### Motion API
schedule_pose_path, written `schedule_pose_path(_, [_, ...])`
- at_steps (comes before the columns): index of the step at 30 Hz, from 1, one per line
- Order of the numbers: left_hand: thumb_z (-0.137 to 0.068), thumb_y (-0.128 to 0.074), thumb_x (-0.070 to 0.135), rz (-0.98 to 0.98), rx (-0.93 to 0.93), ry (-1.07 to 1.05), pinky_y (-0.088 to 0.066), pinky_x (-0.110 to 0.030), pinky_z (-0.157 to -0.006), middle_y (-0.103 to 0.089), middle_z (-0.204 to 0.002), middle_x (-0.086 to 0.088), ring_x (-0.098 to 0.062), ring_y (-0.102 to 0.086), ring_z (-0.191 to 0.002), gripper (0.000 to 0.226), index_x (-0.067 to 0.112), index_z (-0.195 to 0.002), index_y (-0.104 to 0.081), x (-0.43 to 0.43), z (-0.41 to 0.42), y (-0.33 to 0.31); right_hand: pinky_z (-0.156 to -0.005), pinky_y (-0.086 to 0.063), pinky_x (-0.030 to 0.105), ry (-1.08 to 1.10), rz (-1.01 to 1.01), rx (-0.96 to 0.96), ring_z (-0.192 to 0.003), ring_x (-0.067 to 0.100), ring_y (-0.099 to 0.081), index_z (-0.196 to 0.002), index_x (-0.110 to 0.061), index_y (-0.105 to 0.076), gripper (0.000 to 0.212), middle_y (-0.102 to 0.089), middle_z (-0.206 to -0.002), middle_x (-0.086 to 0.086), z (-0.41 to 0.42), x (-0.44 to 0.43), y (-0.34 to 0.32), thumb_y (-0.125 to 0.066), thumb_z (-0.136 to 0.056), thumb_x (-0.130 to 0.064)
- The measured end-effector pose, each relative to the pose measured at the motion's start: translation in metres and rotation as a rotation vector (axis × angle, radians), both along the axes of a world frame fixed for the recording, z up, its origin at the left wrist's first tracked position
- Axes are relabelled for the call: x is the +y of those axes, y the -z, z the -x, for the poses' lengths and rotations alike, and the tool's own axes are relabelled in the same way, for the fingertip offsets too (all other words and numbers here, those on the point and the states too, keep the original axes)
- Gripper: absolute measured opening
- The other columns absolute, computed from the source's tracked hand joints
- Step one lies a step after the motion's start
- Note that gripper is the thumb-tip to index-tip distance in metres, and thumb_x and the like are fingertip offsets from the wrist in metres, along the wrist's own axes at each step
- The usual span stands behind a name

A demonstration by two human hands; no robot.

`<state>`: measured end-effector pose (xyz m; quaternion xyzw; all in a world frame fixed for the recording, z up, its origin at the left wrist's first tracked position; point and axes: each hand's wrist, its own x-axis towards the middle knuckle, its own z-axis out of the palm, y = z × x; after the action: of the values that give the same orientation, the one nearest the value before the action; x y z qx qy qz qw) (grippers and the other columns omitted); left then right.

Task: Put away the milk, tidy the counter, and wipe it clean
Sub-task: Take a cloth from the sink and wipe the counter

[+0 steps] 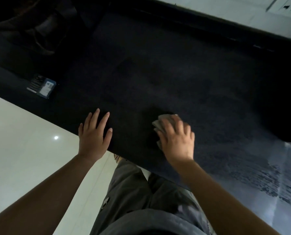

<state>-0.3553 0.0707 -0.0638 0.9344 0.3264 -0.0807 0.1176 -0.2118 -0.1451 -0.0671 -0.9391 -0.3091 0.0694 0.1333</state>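
A dark speckled counter (158, 73) runs diagonally across the view. My right hand (177, 139) presses flat on a folded grey cloth (158, 123) lying on the counter near its front edge; the hand is blurred. My left hand (94, 133) rests flat beside it on the counter's front edge, fingers spread, holding nothing. No milk is in view.
A small dark blue box (43, 86) lies on the counter at the left. Dim, dark shapes (39, 29) fill the far left corner. A pale glossy floor (22, 141) lies below the counter edge. The counter's right end (277, 167) shines with glare.
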Motion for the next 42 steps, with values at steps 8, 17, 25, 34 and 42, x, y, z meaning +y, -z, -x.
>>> schedule_pose_path(8, [-0.087, -0.030, 0.048, 0.001, -0.036, 0.132, -0.032, -0.053, -0.103, -0.034, -0.148, -0.011, -0.032, -0.031, -0.136, 0.059, 0.025, -0.141, -0.035, 0.006, -0.036, -0.019, -0.090, -0.033, 0.048, 0.489, 0.042, 0.072, -0.119, 0.038, -0.034, -0.131, -0.026, -0.041, 0.040, -0.029, -0.144, 0.015, -0.097, 0.065, -0.008, -0.039, -0.094, -0.042])
schedule_pose_path(17, [-0.091, -0.043, 0.042, 0.017, -0.059, 0.466, -0.035, -0.048, -0.102, -0.033, -0.149, -0.010, -0.029, -0.033, -0.136, 0.052, 0.025, -0.140, -0.037, -0.026, -0.130, -0.018, -0.087, -0.038, 0.046, 0.233, -0.002, 0.044, -0.114, 0.035, -0.040, -0.132, -0.028, -0.041, 0.045, -0.037, -0.141, 0.009, -0.081, -0.010, -0.008, -0.046, -0.090, -0.045])
schedule_pose_path(25, [-0.088, -0.030, 0.050, -0.027, 0.026, 0.633, -0.036, -0.056, -0.098, -0.031, -0.149, -0.015, -0.038, -0.033, -0.132, 0.059, 0.024, -0.141, -0.035, -0.042, -0.138, -0.004, -0.073, -0.046, 0.049, 0.693, 0.063, -0.001, -0.099, 0.042, -0.050, -0.125, -0.024, -0.049, 0.043, -0.046, -0.133, 0.018, -0.009, -0.067, -0.003, -0.058, -0.086, -0.038])
schedule_pose_path(34, [-0.088, -0.044, 0.047, -0.030, 0.055, 0.783, -0.033, -0.053, -0.100, -0.025, -0.151, -0.017, -0.038, -0.027, -0.134, 0.062, 0.024, -0.144, -0.029, -0.025, -0.145, -0.007, -0.082, -0.041, 0.045, 0.593, 0.060, 0.041, -0.108, 0.035, -0.044, -0.130, -0.031, -0.040, 0.043, -0.038, -0.136, 0.008, -0.023, -0.041, -0.015, -0.046, -0.090, -0.045])
schedule_pose_path(42, [-0.092, -0.037, 0.048, -0.031, 0.066, 0.991, -0.031, -0.044, -0.106, -0.014, -0.155, -0.011, -0.031, -0.017, -0.140, 0.061, 0.028, -0.146, -0.018, 0.004, -0.145, -0.011, -0.081, -0.040, 0.047, 0.939, 0.075, 0.072, -0.106, 0.037, -0.040, -0.133, -0.027, -0.036, 0.045, -0.032, -0.140, 0.012, 0.043, 0.029, -0.013, -0.043, -0.091, -0.044])
